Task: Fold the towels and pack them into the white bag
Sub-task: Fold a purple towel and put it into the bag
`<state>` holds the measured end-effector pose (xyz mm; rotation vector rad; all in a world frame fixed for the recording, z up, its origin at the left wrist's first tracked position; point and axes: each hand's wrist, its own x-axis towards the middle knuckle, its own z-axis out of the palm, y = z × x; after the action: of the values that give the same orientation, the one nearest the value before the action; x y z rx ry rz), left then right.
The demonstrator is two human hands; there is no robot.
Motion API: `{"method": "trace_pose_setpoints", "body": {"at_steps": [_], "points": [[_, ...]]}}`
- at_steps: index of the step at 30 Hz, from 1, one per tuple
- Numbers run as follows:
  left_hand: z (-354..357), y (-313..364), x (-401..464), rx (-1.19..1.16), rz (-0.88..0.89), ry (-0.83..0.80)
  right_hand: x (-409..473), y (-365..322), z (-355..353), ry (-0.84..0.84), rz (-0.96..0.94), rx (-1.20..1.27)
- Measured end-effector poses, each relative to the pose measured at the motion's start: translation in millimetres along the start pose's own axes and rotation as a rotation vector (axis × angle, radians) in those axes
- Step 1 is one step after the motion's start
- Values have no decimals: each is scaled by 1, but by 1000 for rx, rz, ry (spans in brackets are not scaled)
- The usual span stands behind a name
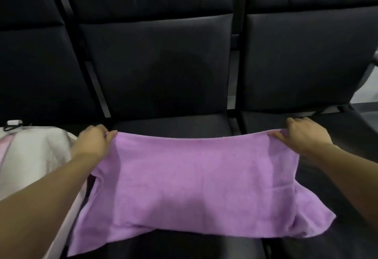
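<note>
Towel (pixel 196 187) lies spread on the black seat (pixel 163 123) — your left hand (pixel 93 141) at 9 o'clock and right hand (pixel 304 135) at 3 pinch its far corners, taut for a square fold — white bag (pixel 30 156) waits at 8.

A row of black padded seats (pixel 159 70) with dark frame bars (pixel 237 33) between their backrests.

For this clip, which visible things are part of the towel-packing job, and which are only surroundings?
Part of the job:
- purple towel, stretched out over the seat
- left hand, pinching the towel's far left corner
- right hand, pinching its far right corner
- white bag, on the seat to the left

Only surroundings:
- black seats
- black clip behind the bag
</note>
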<state>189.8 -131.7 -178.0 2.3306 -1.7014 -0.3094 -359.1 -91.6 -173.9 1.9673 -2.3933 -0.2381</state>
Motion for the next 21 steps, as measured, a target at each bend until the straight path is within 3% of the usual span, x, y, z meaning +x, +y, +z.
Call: {"method": "trace_pose_setpoints", "body": {"at_steps": [7, 13, 15, 18, 21], "points": [[68, 22, 8, -66, 75, 60, 25, -14, 46, 34, 32, 265], [112, 66, -73, -95, 145, -3, -30, -20, 82, 161, 23, 330], [125, 80, -104, -32, 160, -133, -51, -15, 91, 68, 17, 359], [148, 79, -122, 154, 154, -338, -73, -1, 114, -216, 1, 283], [153, 78, -109, 200, 178, -355, -75, 7, 131, -315, 102, 314]]}}
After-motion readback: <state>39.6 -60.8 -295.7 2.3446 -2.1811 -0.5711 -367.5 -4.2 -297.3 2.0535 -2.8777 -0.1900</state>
